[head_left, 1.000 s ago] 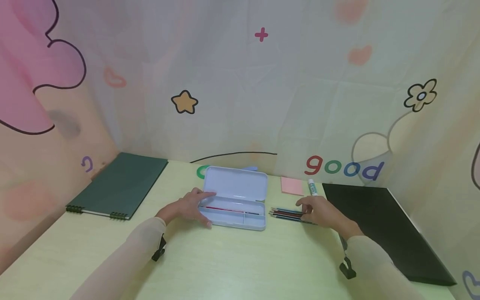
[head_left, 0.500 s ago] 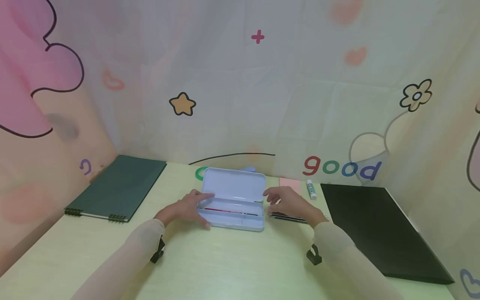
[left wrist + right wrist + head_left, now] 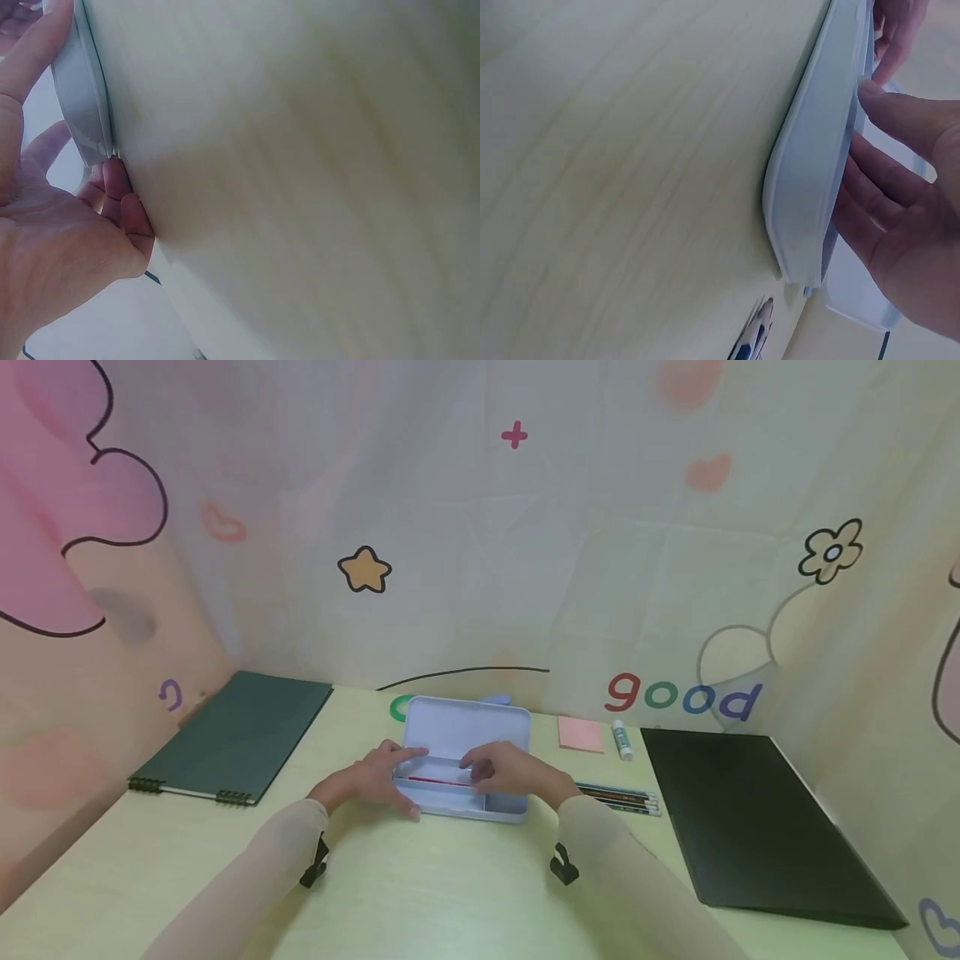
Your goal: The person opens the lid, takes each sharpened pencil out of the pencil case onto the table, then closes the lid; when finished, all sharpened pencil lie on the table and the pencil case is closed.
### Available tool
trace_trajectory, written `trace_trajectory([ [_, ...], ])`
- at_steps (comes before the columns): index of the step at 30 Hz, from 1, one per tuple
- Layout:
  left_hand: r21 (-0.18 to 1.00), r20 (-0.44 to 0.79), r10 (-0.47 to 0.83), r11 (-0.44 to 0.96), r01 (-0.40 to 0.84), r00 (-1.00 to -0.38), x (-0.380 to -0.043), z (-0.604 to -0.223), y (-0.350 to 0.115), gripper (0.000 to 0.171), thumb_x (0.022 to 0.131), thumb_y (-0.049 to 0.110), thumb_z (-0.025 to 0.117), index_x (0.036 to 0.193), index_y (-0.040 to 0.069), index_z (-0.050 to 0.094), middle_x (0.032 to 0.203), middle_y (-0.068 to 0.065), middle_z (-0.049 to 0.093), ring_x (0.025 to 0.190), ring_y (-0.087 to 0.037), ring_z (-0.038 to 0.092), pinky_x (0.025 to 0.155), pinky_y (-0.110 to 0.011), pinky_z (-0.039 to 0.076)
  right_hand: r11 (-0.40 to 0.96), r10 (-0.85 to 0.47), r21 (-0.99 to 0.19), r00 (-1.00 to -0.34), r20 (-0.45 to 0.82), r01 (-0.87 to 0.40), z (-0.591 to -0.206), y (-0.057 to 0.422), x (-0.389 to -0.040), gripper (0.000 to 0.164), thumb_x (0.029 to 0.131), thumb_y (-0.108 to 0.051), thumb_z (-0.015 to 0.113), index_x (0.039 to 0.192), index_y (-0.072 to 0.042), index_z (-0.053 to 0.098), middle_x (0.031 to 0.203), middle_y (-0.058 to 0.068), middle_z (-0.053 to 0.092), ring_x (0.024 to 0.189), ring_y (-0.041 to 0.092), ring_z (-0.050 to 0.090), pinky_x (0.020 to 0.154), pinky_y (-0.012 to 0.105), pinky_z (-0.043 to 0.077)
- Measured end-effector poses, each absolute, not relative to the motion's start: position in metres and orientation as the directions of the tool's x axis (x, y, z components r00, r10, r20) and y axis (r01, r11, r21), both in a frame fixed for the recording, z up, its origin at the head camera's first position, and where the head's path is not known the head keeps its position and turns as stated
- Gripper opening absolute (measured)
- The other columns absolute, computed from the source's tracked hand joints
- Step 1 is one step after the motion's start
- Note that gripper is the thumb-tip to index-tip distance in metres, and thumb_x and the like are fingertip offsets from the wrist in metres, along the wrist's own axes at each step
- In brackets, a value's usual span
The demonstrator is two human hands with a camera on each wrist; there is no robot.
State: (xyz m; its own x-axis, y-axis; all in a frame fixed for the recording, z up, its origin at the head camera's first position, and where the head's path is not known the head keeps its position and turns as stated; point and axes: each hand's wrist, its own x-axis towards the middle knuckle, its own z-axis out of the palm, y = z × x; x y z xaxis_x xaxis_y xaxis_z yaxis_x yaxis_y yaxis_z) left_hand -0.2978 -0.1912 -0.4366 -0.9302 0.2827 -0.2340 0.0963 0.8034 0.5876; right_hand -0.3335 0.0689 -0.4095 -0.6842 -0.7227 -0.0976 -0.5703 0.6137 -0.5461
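An open pale-blue pencil case [image 3: 457,808] stands on the table, its lid [image 3: 467,727] raised at the back. My left hand [image 3: 372,777] holds its left end, thumb at the front and fingers behind. In the left wrist view the left hand [image 3: 60,217] is at the case's end. A slim red stick [image 3: 438,781] lies inside the case. My right hand [image 3: 513,772] reaches in over the right half, fingers bent beside the stick. In the right wrist view the thumb of the right hand [image 3: 915,202] is by the front rim; the fingertips are hidden behind the wall.
Several pencils [image 3: 622,797] lie right of the case, partly under the right wrist. Behind them are a pink sticky-note pad [image 3: 580,734] and a glue stick [image 3: 622,740]. A black board [image 3: 765,827] lies right, a green spiral notebook [image 3: 247,735] left. A green ring [image 3: 400,707] sits behind the case.
My right hand has moved left from the pencils into the open case, leaving several pencils on the table. The left hand has stayed at the case's left end.
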Motion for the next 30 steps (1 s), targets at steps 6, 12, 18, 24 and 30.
trace_trajectory([
  [6, 0.575, -0.229, 0.287, 0.811, 0.109, -0.930, -0.299, -0.438, -0.192, 0.097, 0.071, 0.043, 0.089, 0.153, 0.029, 0.040, 0.138, -0.013, 0.039, 0.128, -0.033, 0.040, 0.107, -0.058, 0.042, 0.636, -0.723, -0.518, -0.677, -0.139, -0.573, -0.409, 0.058, -0.332, 0.033, 0.091, -0.004, 0.070, 0.123, -0.011, 0.069, 0.098, 0.001, 0.072, 0.088, 0.013, 0.061, 0.086, 0.032, 0.054],
  [12, 0.575, -0.236, 0.284, 0.812, 0.102, -0.929, -0.301, -0.440, -0.192, 0.097, 0.071, 0.042, 0.090, 0.153, 0.029, 0.040, 0.136, -0.013, 0.039, 0.128, -0.033, 0.040, 0.107, -0.056, 0.044, 0.655, -0.716, -0.516, -0.672, -0.189, -0.552, -0.407, 0.054, -0.333, 0.034, 0.092, -0.003, 0.069, 0.123, -0.014, 0.069, 0.099, 0.000, 0.070, 0.090, 0.015, 0.059, 0.090, 0.033, 0.054],
  [18, 0.569, -0.241, 0.282, 0.816, 0.101, -0.929, -0.301, -0.441, -0.192, 0.096, 0.071, 0.041, 0.090, 0.153, 0.029, 0.041, 0.134, -0.013, 0.040, 0.128, -0.032, 0.041, 0.106, -0.056, 0.044, 0.660, -0.722, -0.505, -0.655, -0.222, -0.556, -0.407, 0.051, -0.335, 0.036, 0.092, -0.002, 0.068, 0.126, -0.014, 0.068, 0.094, 0.001, 0.068, 0.087, 0.016, 0.058, 0.085, 0.031, 0.053],
  [24, 0.568, -0.242, 0.286, 0.816, 0.103, -0.927, -0.301, -0.441, -0.192, 0.096, 0.071, 0.041, 0.089, 0.153, 0.029, 0.040, 0.134, -0.012, 0.040, 0.128, -0.032, 0.040, 0.107, -0.055, 0.044, 0.677, -0.711, -0.504, -0.653, -0.261, -0.536, -0.404, 0.049, -0.335, 0.038, 0.091, -0.003, 0.070, 0.126, -0.016, 0.068, 0.094, 0.000, 0.068, 0.087, 0.016, 0.058, 0.087, 0.032, 0.053],
  [30, 0.570, -0.238, 0.288, 0.815, 0.107, -0.928, -0.301, -0.441, -0.192, 0.096, 0.072, 0.040, 0.089, 0.153, 0.029, 0.040, 0.134, -0.012, 0.040, 0.128, -0.031, 0.040, 0.106, -0.055, 0.045, 0.690, -0.701, -0.493, -0.659, -0.273, -0.529, -0.401, 0.048, -0.336, 0.035, 0.090, -0.003, 0.071, 0.122, -0.018, 0.071, 0.093, -0.002, 0.067, 0.090, 0.016, 0.058, 0.090, 0.033, 0.053],
])
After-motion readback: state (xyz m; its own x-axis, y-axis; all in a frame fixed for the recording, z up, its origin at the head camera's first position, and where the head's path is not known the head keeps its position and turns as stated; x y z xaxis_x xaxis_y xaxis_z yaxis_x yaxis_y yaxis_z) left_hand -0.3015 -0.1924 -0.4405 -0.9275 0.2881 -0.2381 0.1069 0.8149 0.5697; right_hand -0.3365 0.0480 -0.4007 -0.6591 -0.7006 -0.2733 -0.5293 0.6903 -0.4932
